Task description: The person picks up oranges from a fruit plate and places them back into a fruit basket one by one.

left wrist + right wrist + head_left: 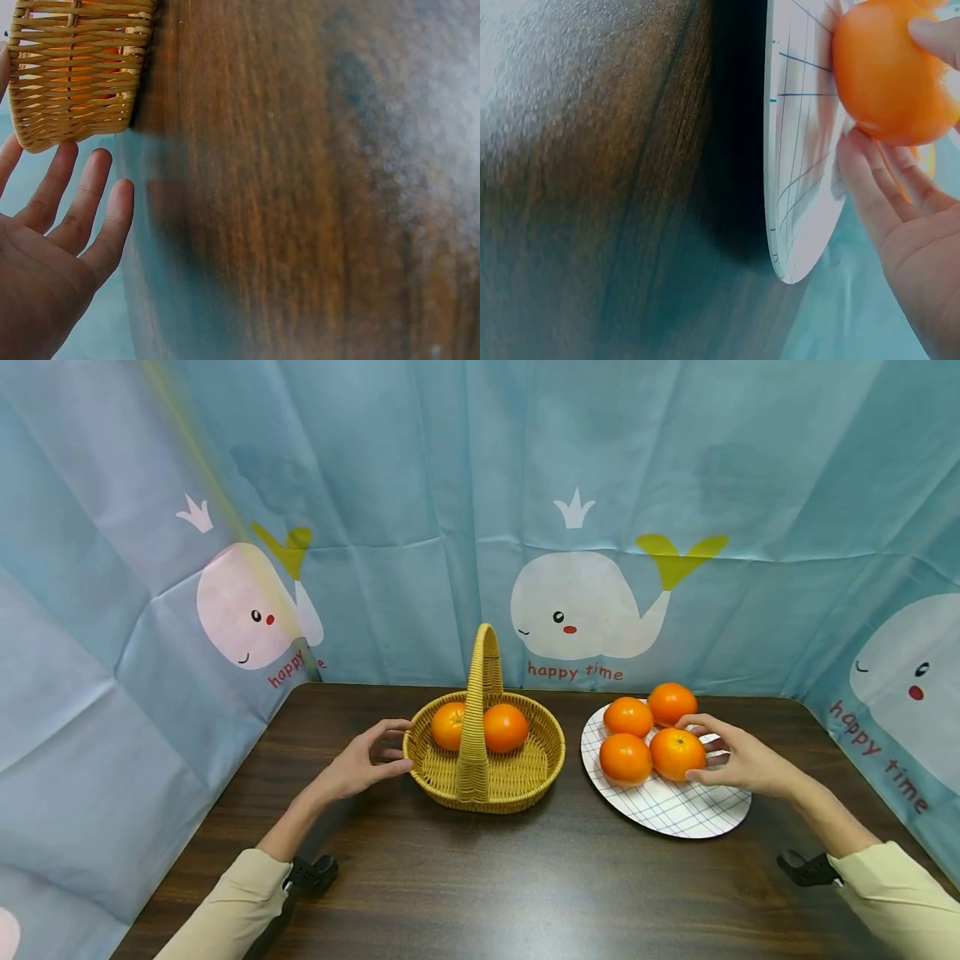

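Note:
A yellow wicker basket [480,807] with a tall arched handle stands at mid-table, with two oranges [507,728] inside. My left hand [367,764] is at its left side, fingers spread and fingertips right at the rim; the left wrist view shows these fingers [84,191] loosely extended beside the woven wall. On the right, a white checked plate [686,814] bears several oranges. My right hand [738,762] holds the front-right orange [675,754] between thumb and fingers. In the right wrist view the thumb lies on this orange [889,75], with other fingers below it.
Behind the gripped orange sits another orange [672,703]; two more [626,758] lie left of it on the plate. The dark wooden table [480,893] ends at a blue whale-print curtain [397,610] at the back and sides.

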